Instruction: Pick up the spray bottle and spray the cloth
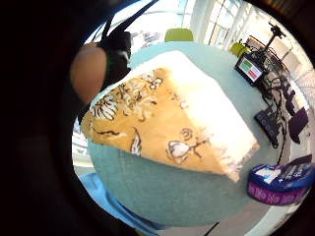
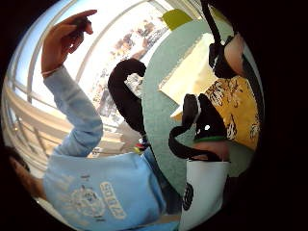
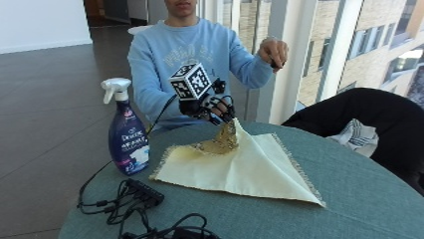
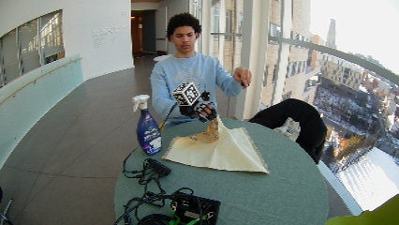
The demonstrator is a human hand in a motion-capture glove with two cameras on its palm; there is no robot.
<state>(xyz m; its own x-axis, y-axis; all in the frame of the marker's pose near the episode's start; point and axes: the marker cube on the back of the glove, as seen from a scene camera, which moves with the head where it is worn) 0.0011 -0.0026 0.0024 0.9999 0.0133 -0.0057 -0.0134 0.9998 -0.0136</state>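
Observation:
On the round green table (image 3: 371,199) lies a cream cloth (image 3: 245,167) with a yellow flowered underside. My gloved right hand (image 3: 213,107) pinches one corner and holds it lifted above the table's far edge, so the flowered side (image 3: 222,142) shows. The cloth (image 1: 167,123) fills the little finger side palm view, below a fingertip (image 1: 88,71). The purple spray bottle (image 3: 126,132) with a white trigger head stands upright at the table's left edge, a forearm's length from my hand, untouched. The bare left hand (image 3: 273,50) is raised in the air.
A black power strip (image 3: 142,196) and tangled cables lie near the front left of the table. A black box (image 4: 193,208) sits at the front edge. A dark jacket (image 3: 358,117) hangs over a chair on the right.

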